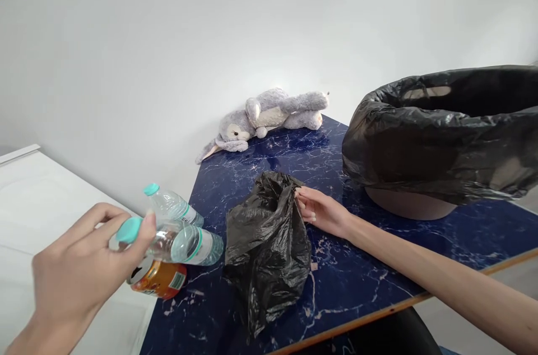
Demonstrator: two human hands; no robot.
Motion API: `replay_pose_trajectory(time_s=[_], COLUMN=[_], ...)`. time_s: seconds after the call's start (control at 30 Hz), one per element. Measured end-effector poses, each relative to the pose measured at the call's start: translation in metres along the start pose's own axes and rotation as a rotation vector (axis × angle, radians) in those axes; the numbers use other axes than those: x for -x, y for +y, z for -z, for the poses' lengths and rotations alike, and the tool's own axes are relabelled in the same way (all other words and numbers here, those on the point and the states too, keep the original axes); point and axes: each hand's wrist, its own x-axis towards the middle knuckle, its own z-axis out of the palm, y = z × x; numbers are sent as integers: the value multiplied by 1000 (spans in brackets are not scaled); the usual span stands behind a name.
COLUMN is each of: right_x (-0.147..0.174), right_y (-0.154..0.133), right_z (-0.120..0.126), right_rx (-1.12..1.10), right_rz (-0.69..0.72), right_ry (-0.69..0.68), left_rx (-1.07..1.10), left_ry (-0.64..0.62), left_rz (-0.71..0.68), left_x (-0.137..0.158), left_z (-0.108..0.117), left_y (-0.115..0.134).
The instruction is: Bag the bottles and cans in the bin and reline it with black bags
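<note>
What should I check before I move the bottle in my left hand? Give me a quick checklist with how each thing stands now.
1. Left hand has a grip near the top of the near bottle: ok.
2. Teal cap on that bottle: ok.
3. Right hand holds the edge of the small black bag: ok.
4. Bag's contents known: cannot tell, the inside is hidden.
5. Bottle free of neighbours: not ok, the orange can and other bottle are close by.

Black plastic bag [269,254], crumpled, mouth open, on blue table [348,285]; nearer clear bottle [204,247], teal-capped, just left.
</note>
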Motion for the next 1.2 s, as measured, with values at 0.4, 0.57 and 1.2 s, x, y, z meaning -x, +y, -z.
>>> replay_pose_trajectory(time_s=[0.4, 0.57, 1.2], right_x=[0, 0, 78], right_y=[4, 5, -42], right_z=[1, -1, -51], right_rx=[68, 109, 991], right_rz=[-19, -17, -210], right_ry=[-3, -19, -396], left_rx=[-261, -305, -68], left_ry=[-316, -342, 40], left_rz=[140, 140, -45], left_x=[-24, -24, 11], left_z=[-47, -50, -44], left_y=[0, 4, 1])
